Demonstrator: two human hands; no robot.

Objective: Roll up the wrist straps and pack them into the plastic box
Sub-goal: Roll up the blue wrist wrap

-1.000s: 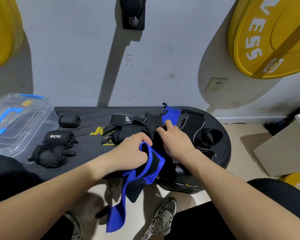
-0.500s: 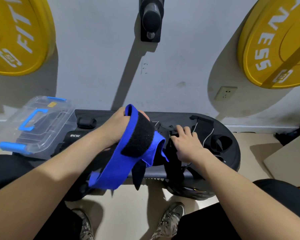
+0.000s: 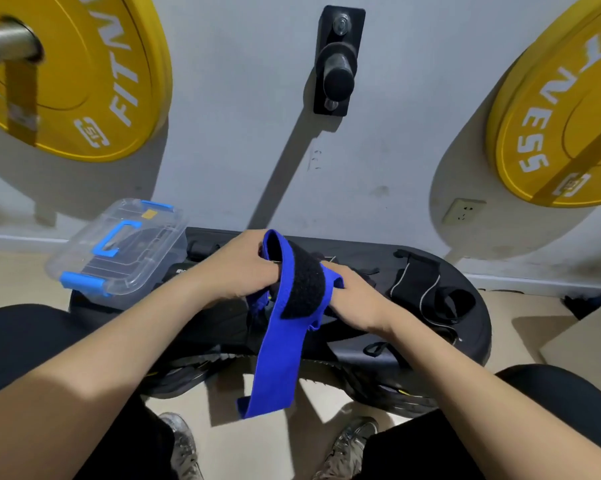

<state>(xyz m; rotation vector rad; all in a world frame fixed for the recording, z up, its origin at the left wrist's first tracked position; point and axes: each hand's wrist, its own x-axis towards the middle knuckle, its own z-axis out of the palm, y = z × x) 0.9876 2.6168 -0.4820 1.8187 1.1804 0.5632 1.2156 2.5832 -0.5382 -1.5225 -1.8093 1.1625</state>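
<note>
The left hand grips the blue wrist strap by its top, tail dangling below the fingers; the right hand reaches behind it, grip unclear. Rolling looks next, tail pulled taut; the plastic box sits leftward

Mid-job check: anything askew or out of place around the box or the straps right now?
The plastic box sits askew on the left end of the black platform, one corner past the edge, lid apparently on. The blue strap, gripped by the left hand, hangs unrolled below the front edge.
</note>
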